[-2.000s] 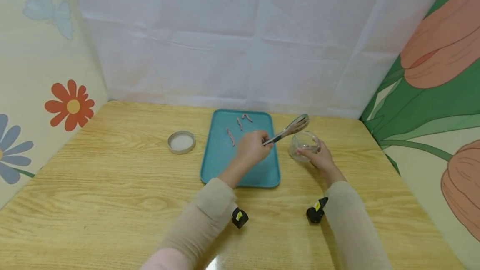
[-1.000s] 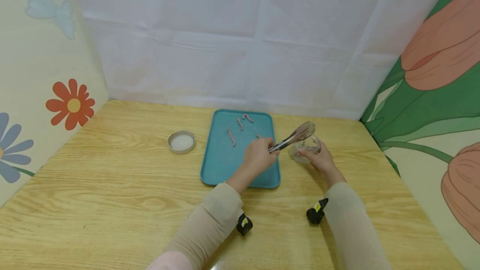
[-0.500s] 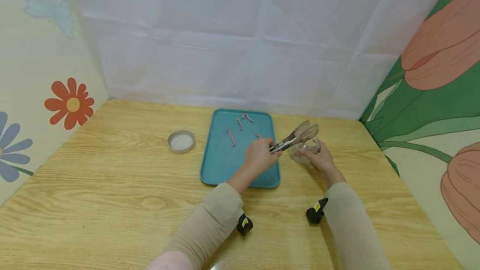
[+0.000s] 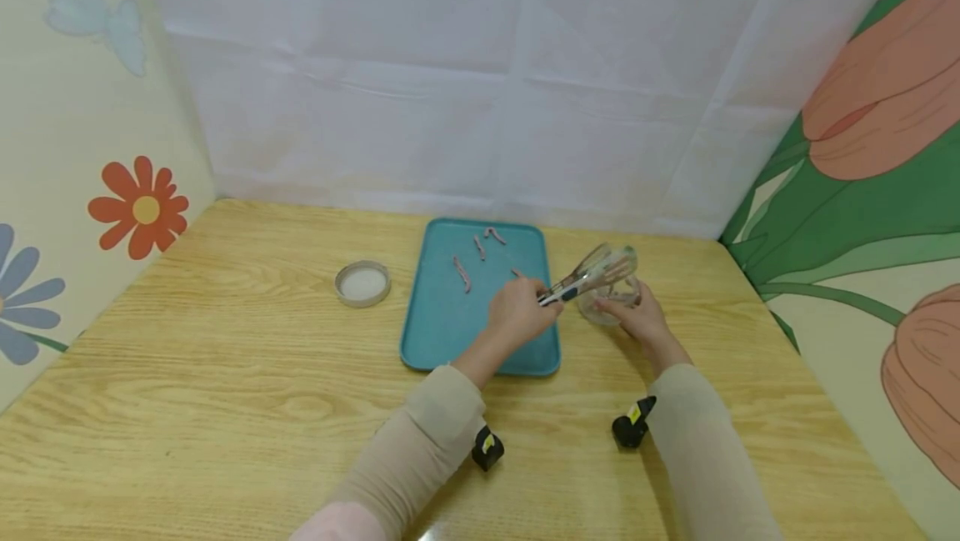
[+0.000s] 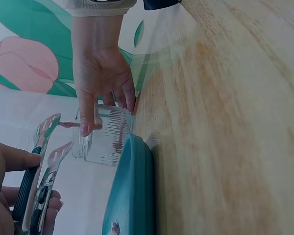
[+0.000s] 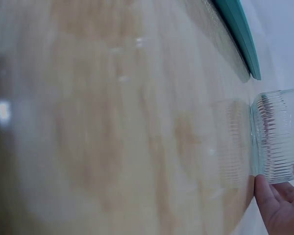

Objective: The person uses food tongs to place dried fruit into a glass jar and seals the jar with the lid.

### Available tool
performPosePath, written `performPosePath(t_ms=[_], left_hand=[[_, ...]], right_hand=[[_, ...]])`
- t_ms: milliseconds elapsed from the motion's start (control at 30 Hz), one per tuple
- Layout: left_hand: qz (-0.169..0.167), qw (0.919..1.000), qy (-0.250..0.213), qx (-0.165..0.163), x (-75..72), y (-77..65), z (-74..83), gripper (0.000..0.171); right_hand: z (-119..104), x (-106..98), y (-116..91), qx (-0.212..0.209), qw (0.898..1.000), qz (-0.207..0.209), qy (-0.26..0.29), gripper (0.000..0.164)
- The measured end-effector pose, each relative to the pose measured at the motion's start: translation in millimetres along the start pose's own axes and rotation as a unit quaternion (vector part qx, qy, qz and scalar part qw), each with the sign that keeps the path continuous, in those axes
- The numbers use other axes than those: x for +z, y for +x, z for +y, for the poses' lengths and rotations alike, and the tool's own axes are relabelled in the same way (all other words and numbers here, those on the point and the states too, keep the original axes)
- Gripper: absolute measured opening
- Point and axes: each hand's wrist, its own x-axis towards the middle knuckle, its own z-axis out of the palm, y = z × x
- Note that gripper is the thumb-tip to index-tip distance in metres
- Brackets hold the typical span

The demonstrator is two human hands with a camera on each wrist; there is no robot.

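Observation:
My left hand [image 4: 517, 309] grips metal tongs [image 4: 576, 284] with dark handle grips, their heads over the mouth of a clear glass jar [image 4: 591, 309]. In the left wrist view the tongs' two arms [image 5: 25, 195] stand apart, and a pinkish strip [image 5: 68, 124] spans from one head to the jar's mouth. My right hand [image 4: 639, 318] holds the ribbed jar from its right side, thumb near the rim. Something pinkish shows through the glass. Several thin pink strips [image 4: 462, 274] lie on a blue-green tray [image 4: 442, 341], one partly hidden behind my left hand.
Left of the tray lies a round lid [image 4: 363, 284] with a pale centre on the wood-grain table [image 4: 225, 374]. A white sheet [image 4: 420, 107] hangs behind, with flower-painted panels [image 4: 862, 191] at both sides.
My left hand has moved right and slightly toward me, bringing the tongs over the jar. The tongs' arms have spread apart. My right hand and the jar have stayed put.

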Motion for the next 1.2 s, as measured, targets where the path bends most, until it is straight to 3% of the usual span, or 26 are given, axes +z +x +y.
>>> performPosePath(t_ms=[300, 600, 867, 1200], left_hand=[[-0.02, 0.9994, 0.006, -0.028, -6.1, 4.5, 3.8, 0.025], [-0.001, 0.9997, 0.021, -0.011, -10.3, 3.7, 3.9, 0.031], [-0.009, 0.9994, 0.024, -0.022, -12.8, 4.4, 6.7, 0.029], [0.004, 0.9993, 0.036, 0.001, -12.4, 5.0, 5.4, 0.033]], right_hand=[[5.1, -2.2, 4.8, 0.008, 1.0, -0.001, 0.012, 0.098], [4.0, -1.5, 4.5, 0.015, 1.0, 0.005, -0.001, 0.103], [4.9, -1.5, 4.9, 0.006, 1.0, 0.003, 0.009, 0.101], [-7.4, -0.4, -6.5, 0.013, 1.0, -0.011, 0.003, 0.098]])
